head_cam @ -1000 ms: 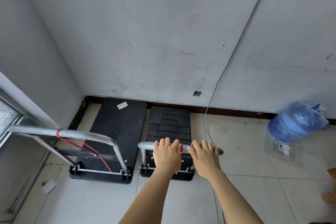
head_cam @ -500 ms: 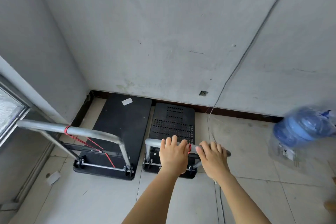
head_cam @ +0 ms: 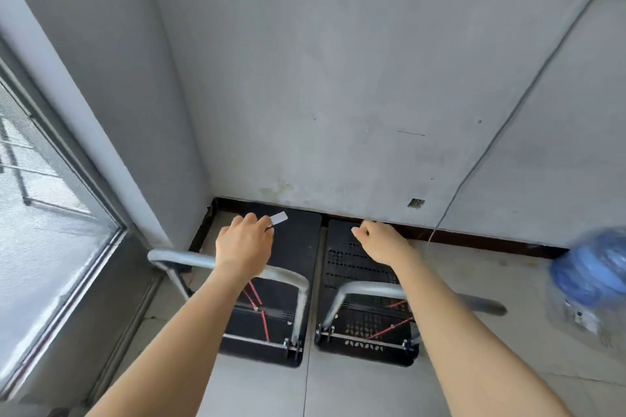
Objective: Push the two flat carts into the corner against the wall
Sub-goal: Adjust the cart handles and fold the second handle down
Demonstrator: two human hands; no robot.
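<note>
Two black flat carts stand side by side in the corner, their far ends at the dark baseboard. The left cart point(head_cam: 294, 247) has a solid deck with a white label, a silver handle point(head_cam: 183, 257) and red cord. The right cart point(head_cam: 342, 267) has a perforated deck and a silver handle point(head_cam: 369, 289). My left hand point(head_cam: 244, 247) hovers past the left handle, over the deck, fingers loosely curled and holding nothing. My right hand point(head_cam: 381, 242) hangs over the right cart's far end, also empty.
A glass door or window point(head_cam: 40, 200) fills the left side. A blue water jug point(head_cam: 589, 272) in clear plastic sits on the floor at the right. A thin cable point(head_cam: 474, 162) runs down the back wall. Light tiles cover the floor.
Both hands have let go of the right cart's handle and lifted apart, the left one shifting over the left cart. The view has moved closer and tilted up.
</note>
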